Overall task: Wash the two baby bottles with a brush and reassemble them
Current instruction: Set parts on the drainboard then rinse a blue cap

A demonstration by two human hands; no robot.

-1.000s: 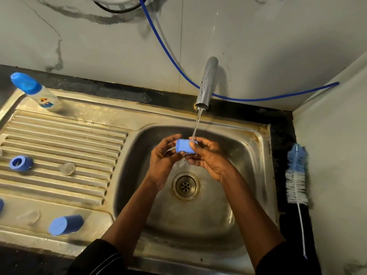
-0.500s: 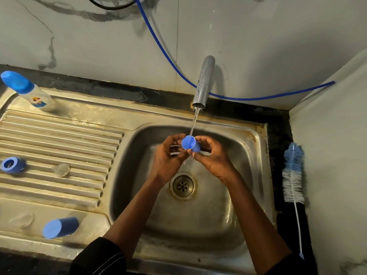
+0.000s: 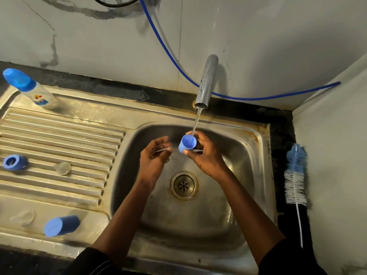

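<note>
My right hand point(image 3: 207, 158) grips a small blue cap point(image 3: 186, 145) over the sink basin point(image 3: 252, 167), open end up, right under the thin stream from the tap point(image 3: 206, 82). My left hand point(image 3: 153, 158) hovers a short way left of the cap without touching it. Its fingers are curled, and a pale sliver shows at the fingertips that I cannot identify. A baby bottle point(image 3: 34, 91) with a blue top stands at the back left of the drainboard. The blue and white bottle brush point(image 3: 296, 175) lies on the dark counter right of the sink.
On the ribbed drainboard point(image 3: 59, 139) lie a blue ring point(image 3: 14, 162), a clear teat point(image 3: 63, 168), a second blue cap point(image 3: 61, 226) on its side and another clear piece point(image 3: 21, 217). The drain point(image 3: 183, 185) sits mid-basin. A blue hose point(image 3: 248, 99) runs along the wall.
The cap has turned from lying sideways to open end up under the stream. My left hand has let go of it and drawn off to the left.
</note>
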